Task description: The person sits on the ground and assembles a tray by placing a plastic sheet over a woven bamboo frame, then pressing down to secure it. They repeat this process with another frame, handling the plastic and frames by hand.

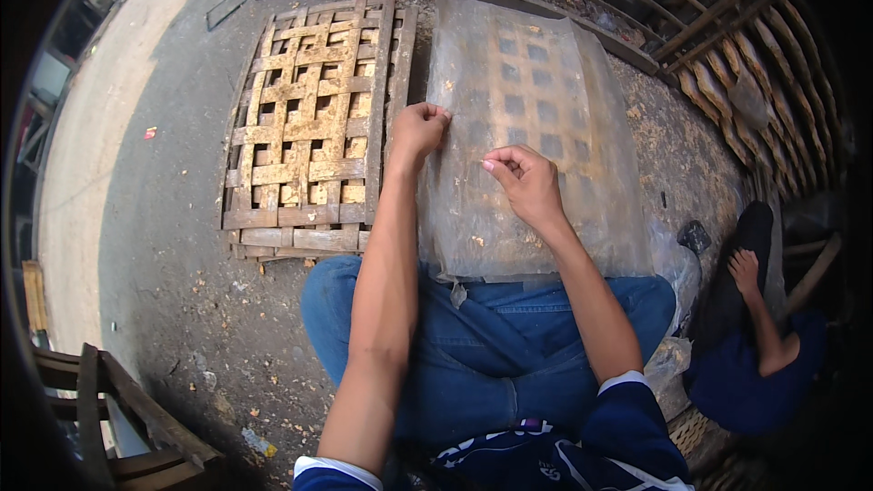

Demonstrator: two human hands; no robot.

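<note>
A cloudy plastic sheet lies in front of my crossed legs, over a woven lattice rack that shows dimly through it. At the sheet's left edge my left hand is closed, its thumb and fingers pinching the plastic. My right hand is held over the middle of the sheet with thumb and fingertips pressed together. Whatever is in that pinch, if anything, is too small to make out. Pale crumbs stick to the plastic here and there.
Stacked woven bamboo racks stand close on the left. Wooden rails cross the far side. More racks lean at the right, near another person sitting there. A wooden frame is at the lower left; crumbs litter the ground.
</note>
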